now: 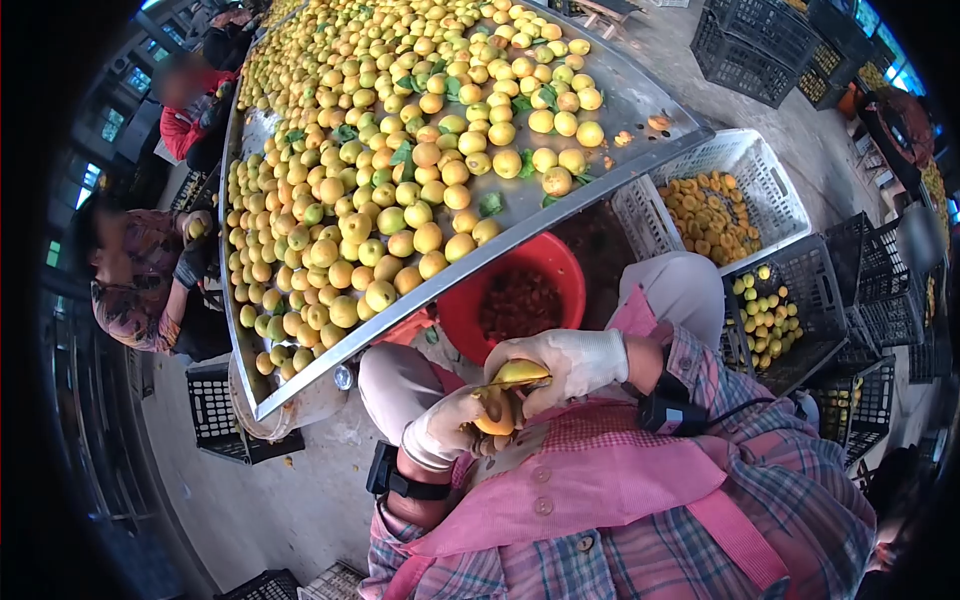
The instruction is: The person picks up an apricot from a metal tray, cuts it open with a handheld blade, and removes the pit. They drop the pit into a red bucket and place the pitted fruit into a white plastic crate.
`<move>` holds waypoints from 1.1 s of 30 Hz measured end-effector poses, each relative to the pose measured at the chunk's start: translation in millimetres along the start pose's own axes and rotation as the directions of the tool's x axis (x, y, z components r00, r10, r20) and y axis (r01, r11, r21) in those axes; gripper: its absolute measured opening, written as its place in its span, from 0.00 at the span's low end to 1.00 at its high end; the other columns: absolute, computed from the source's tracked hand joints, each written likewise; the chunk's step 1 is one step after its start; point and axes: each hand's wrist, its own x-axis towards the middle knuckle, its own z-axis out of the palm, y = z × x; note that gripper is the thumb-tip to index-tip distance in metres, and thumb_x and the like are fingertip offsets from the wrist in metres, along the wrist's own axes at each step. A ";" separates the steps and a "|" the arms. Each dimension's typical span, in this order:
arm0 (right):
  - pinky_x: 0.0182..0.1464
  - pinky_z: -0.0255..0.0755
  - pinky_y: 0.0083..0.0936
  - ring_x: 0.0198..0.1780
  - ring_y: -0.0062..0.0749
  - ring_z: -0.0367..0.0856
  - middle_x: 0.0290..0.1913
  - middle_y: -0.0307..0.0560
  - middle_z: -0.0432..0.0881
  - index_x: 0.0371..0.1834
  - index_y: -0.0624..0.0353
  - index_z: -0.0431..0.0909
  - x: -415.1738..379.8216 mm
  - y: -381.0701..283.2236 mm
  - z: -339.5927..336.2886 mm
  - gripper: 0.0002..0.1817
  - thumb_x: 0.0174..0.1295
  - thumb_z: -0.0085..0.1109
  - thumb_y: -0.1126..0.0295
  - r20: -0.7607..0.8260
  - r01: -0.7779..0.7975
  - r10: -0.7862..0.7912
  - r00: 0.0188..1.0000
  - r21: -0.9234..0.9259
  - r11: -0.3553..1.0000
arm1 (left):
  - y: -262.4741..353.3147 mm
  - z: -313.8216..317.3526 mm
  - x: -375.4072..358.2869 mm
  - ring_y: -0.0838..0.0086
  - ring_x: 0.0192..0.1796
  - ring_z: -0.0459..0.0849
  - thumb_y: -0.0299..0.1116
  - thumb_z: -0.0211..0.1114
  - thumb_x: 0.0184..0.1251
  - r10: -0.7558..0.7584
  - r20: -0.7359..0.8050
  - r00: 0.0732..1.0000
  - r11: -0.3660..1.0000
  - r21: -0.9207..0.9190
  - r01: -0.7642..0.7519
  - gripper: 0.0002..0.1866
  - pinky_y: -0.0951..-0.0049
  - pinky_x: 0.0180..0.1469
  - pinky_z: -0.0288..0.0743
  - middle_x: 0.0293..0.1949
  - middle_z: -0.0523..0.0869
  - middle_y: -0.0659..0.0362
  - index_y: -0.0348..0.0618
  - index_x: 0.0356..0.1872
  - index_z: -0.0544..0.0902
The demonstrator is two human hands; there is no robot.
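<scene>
In front of my lap, both gloved hands are close together over an apricot that is parted. My right hand, in a white glove, is closed on the upper yellow apricot half. Just below it, my left hand grips an orange apricot half, its glove stained at the fingers. A thin dark edge shows between the pieces; I cannot tell whether it is a blade. Beyond my hands, a red bucket holds a heap of brown-red pits.
A metal-rimmed table bears many whole apricots and some leaves. A white crate holds apricot halves. Beside it, a black crate contains yellow-green fruit. Two people sit along the table's left side.
</scene>
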 end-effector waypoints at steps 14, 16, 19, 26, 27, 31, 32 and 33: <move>0.14 0.70 0.21 0.20 0.25 0.77 0.30 0.43 0.75 0.62 0.59 0.60 -63.1 0.2 -58.0 0.32 0.55 0.64 0.74 -0.600 -0.092 0.444 0.666 0.525 0.846 | -6.3 21.5 17.4 0.58 0.36 0.85 0.42 0.68 0.59 0.281 -0.216 0.935 0.719 -0.598 -0.354 0.37 0.73 0.35 0.81 0.41 0.83 0.40 0.27 0.63 0.64; 0.14 0.69 0.22 0.19 0.25 0.76 0.30 0.43 0.75 0.60 0.58 0.62 -87.2 -9.2 -84.3 0.30 0.54 0.65 0.76 -0.703 -0.009 0.469 0.535 0.551 0.835 | -3.9 19.6 23.3 0.55 0.42 0.87 0.34 0.66 0.60 0.263 -0.198 0.944 0.743 -0.583 -0.329 0.34 0.66 0.41 0.84 0.50 0.80 0.38 0.33 0.65 0.63; 0.15 0.66 0.22 0.18 0.25 0.75 0.28 0.43 0.75 0.50 0.58 0.70 -120.5 -28.6 -121.6 0.23 0.51 0.66 0.78 -0.907 -0.029 0.387 0.165 0.388 0.921 | 3.7 25.4 30.5 0.54 0.48 0.85 0.26 0.60 0.60 0.267 -0.220 0.938 0.783 -0.518 -0.344 0.32 0.60 0.47 0.84 0.57 0.76 0.40 0.39 0.67 0.62; 0.19 0.69 0.22 0.22 0.26 0.74 0.33 0.51 0.83 0.56 0.54 0.63 -190.5 19.0 -180.8 0.22 0.61 0.58 0.74 -0.900 0.271 0.324 -0.291 0.247 0.930 | 10.1 32.7 34.3 0.55 0.54 0.82 0.21 0.56 0.66 0.358 -0.205 0.911 0.754 -0.512 -0.412 0.30 0.62 0.56 0.81 0.64 0.70 0.43 0.42 0.69 0.61; 0.18 0.67 0.20 0.21 0.24 0.74 0.35 0.50 0.83 0.60 0.57 0.62 -178.4 13.8 -174.6 0.24 0.62 0.57 0.74 -0.885 0.232 0.281 -0.373 0.204 0.951 | 10.9 34.0 33.8 0.55 0.54 0.82 0.21 0.57 0.66 0.345 -0.230 0.910 0.757 -0.504 -0.415 0.30 0.62 0.56 0.81 0.64 0.70 0.43 0.43 0.69 0.61; 0.15 0.64 0.19 0.18 0.22 0.71 0.35 0.48 0.82 0.70 0.60 0.57 -135.7 -1.6 -131.1 0.31 0.63 0.55 0.72 -0.949 0.120 0.122 -0.292 0.090 0.989 | 10.7 36.2 36.3 0.60 0.50 0.84 0.26 0.56 0.69 0.359 -0.247 0.900 0.788 -0.436 -0.434 0.25 0.71 0.46 0.81 0.61 0.74 0.45 0.44 0.67 0.64; 0.13 0.63 0.19 0.16 0.22 0.70 0.33 0.46 0.80 0.71 0.59 0.57 -121.3 0.0 -118.4 0.31 0.63 0.54 0.73 -0.963 0.095 0.127 -0.239 0.107 0.990 | 11.3 35.3 36.0 0.60 0.50 0.84 0.26 0.56 0.69 0.359 -0.249 0.900 0.788 -0.436 -0.435 0.25 0.71 0.46 0.81 0.61 0.74 0.45 0.44 0.67 0.64; 0.12 0.61 0.19 0.14 0.22 0.68 0.30 0.44 0.78 0.71 0.57 0.57 -107.1 3.2 -104.0 0.31 0.63 0.53 0.74 -0.973 0.069 0.135 -0.186 0.124 0.990 | 12.1 33.9 35.0 0.65 0.44 0.83 0.29 0.55 0.70 0.337 -0.274 0.901 0.804 -0.415 -0.426 0.23 0.75 0.41 0.78 0.57 0.76 0.48 0.45 0.66 0.65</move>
